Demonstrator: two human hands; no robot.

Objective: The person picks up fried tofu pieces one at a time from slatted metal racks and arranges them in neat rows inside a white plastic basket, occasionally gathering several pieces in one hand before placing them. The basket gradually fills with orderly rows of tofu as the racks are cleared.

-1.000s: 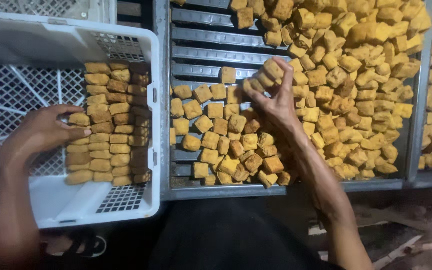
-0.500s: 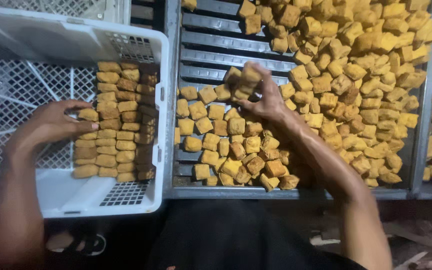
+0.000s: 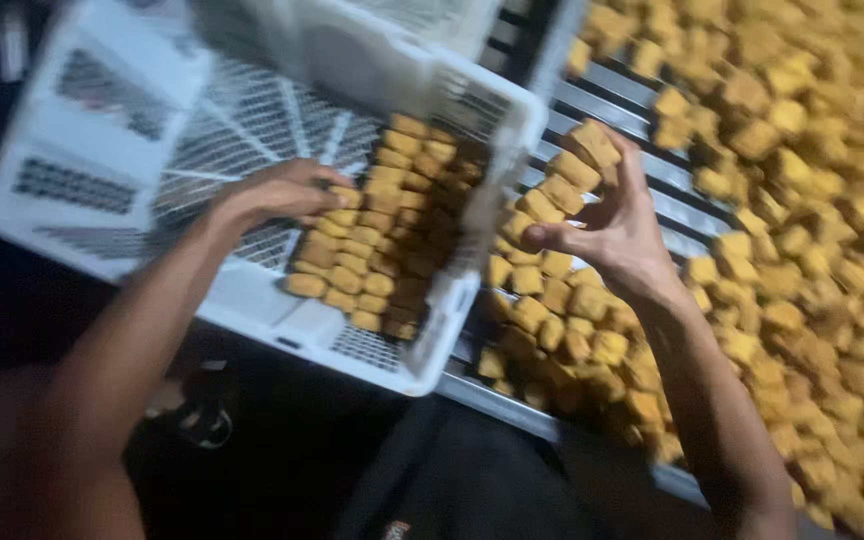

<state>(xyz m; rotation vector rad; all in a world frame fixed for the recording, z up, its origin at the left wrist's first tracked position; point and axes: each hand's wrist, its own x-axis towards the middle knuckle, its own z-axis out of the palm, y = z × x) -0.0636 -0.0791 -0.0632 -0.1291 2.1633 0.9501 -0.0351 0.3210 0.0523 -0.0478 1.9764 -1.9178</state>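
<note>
Here, golden fried cubes [image 3: 572, 170] are held stacked in the curled fingers of the right hand [image 3: 612, 235], just past the rim of a white slotted crate [image 3: 102, 120]. The left hand [image 3: 287, 190] is laid flat, fingers spread narrowly, against the packed rows [image 3: 372, 250] inside. Roughly a third of the crate appears filled; beyond the fingertips, a large heap [image 3: 802, 200] is left loose on the metal tray [image 3: 642, 100].
</note>
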